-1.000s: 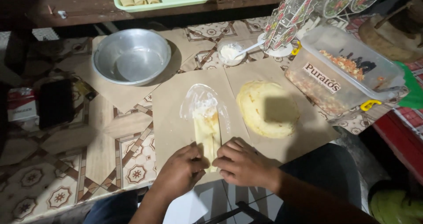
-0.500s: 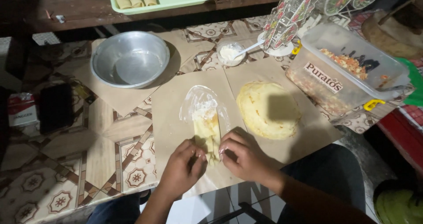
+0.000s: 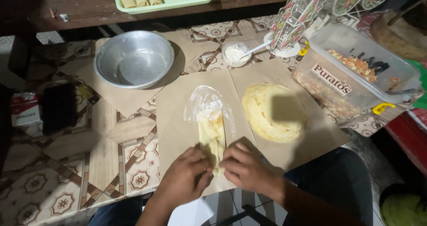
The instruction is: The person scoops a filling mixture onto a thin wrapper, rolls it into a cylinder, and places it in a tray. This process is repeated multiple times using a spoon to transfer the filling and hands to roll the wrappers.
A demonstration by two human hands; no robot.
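At the frame's right stands a clear rectangular plastic tub (image 3: 356,70) with a white label (image 3: 330,79) on its side. At the left edge lies a small red-and-white carton (image 3: 24,109) (partly in shadow), just beside a dark phone screen (image 3: 58,107).

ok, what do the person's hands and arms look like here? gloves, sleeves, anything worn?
Both are bare: no gloves on the left hand or right hand, no rings or watch visible. Forearms are uncovered as far as the frame shows, with no sleeves in view. Dim light hides finer detail.

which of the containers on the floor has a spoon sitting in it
The small clear cup of white paste, between the metal bowl and the big clear plastic tub; its spoon handle leans right. The bowl looks empty and the tub holds chopped filling.
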